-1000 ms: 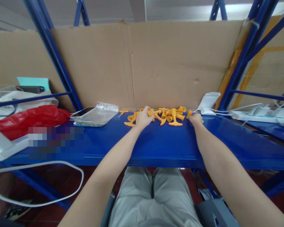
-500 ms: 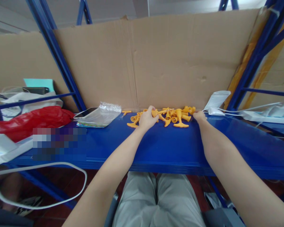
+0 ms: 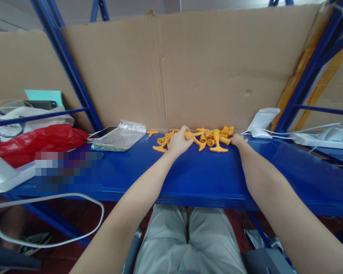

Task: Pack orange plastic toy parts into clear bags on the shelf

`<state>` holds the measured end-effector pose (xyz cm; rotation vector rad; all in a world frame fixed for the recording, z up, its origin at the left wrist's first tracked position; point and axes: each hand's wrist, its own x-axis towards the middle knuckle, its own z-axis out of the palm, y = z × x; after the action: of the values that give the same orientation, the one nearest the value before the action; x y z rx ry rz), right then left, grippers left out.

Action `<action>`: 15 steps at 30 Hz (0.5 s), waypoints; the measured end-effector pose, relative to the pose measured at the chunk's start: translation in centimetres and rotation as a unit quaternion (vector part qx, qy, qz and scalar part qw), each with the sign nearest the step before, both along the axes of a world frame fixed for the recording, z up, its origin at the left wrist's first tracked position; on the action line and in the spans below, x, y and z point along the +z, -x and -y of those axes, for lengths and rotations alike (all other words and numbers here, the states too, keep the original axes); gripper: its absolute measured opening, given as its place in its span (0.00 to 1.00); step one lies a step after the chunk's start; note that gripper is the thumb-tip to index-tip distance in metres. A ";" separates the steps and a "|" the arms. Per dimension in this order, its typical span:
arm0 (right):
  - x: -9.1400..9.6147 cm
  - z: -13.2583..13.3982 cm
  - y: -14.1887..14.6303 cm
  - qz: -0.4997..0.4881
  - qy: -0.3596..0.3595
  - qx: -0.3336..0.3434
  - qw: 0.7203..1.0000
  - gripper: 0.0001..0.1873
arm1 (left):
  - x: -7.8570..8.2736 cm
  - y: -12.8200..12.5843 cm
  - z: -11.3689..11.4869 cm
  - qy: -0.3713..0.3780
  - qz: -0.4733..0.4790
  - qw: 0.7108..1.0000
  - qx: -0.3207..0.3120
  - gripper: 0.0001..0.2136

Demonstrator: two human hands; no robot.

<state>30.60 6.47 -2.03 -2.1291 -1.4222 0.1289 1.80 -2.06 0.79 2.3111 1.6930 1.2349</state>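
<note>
A heap of several small orange plastic parts [image 3: 210,137] lies at the back of the blue shelf [image 3: 188,175], against the cardboard wall. My left hand [image 3: 179,141] rests on the heap's left side with its fingers curled round one orange part. My right hand [image 3: 238,139] sits at the heap's right end with its fingers closed; what it holds, if anything, is hidden. One loose orange part [image 3: 152,133] lies apart to the left.
A clear plastic bag [image 3: 122,136] and a phone [image 3: 102,133] lie left of the heap. Farther left are a red bag [image 3: 34,140] and white things. A white pouch [image 3: 263,118], cables and a power strip [image 3: 320,140] occupy the right. Blue rack posts stand on both sides.
The view has shifted slightly. My right hand has drawn in a little toward the heap's right end; my left hand stays on the left side of the heap.
</note>
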 end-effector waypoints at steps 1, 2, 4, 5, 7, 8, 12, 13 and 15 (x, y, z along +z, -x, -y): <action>0.0 0.1 0.0 0.005 0.012 0.002 1.000 0.17 | 0.0 0.0 0.0 0.002 0.001 1.000 -0.001 0.13; 0.0 0.2 0.1 0.005 0.025 -0.001 1.000 0.18 | 0.0 0.0 0.1 0.004 0.002 1.000 -0.002 0.14; 0.2 0.5 0.2 -0.007 0.020 -0.012 1.000 0.19 | 0.1 0.0 0.2 0.007 0.005 1.000 -0.002 0.14; 0.3 0.7 0.3 -0.018 0.003 -0.019 1.000 0.19 | 0.1 -0.1 0.3 0.008 0.006 1.000 -0.003 0.14; 0.6 1.1 0.4 -0.049 -0.039 -0.040 0.997 0.20 | 0.1 -0.1 0.4 0.009 0.002 1.000 -0.006 0.14; 0.9 1.3 0.4 -0.065 -0.064 -0.052 0.994 0.21 | 0.1 -0.1 0.4 0.009 -0.003 1.000 -0.007 0.15; 2.7 1.5 0.9 -0.107 -0.189 -0.087 0.972 0.22 | 0.1 -0.1 0.4 0.010 -0.023 1.000 -0.008 0.14; 3.3 1.4 1.1 -0.105 -0.220 -0.078 0.967 0.21 | 0.1 0.0 0.3 0.011 -0.024 1.000 -0.007 0.14; 4.4 1.3 2.1 -0.088 -0.276 -0.037 0.957 0.20 | 0.0 0.1 0.1 0.012 -0.025 1.000 -0.009 0.15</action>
<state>28.52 5.19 2.39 -1.6601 -1.1112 -0.0980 1.68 -2.15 0.74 2.3580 1.6868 1.1579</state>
